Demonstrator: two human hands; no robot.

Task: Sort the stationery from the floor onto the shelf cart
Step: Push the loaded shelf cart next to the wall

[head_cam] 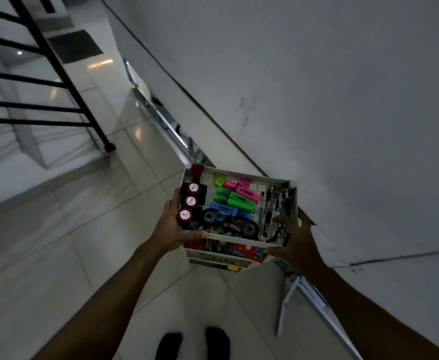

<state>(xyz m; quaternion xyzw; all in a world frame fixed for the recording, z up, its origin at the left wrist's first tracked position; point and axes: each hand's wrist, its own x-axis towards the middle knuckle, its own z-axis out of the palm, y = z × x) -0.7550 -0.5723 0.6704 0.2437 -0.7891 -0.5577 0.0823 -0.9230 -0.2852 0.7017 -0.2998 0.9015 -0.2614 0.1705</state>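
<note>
Gripping the stiff, probably light shelf cart (241, 241) at its top tier's side edges, left hand (173, 227) and right hand (295, 237) fingers curled around the rim.

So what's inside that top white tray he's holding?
The top tray holds three red stamps at its left side, green, pink and blue highlighters, black correction tape rollers and pens. The lower tier is mostly hidden beneath it.

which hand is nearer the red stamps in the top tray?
Left. The left hand grips the cart's top tray at the edge right beside the red stamps. The right hand holds the opposite edge, by the pens.
</note>
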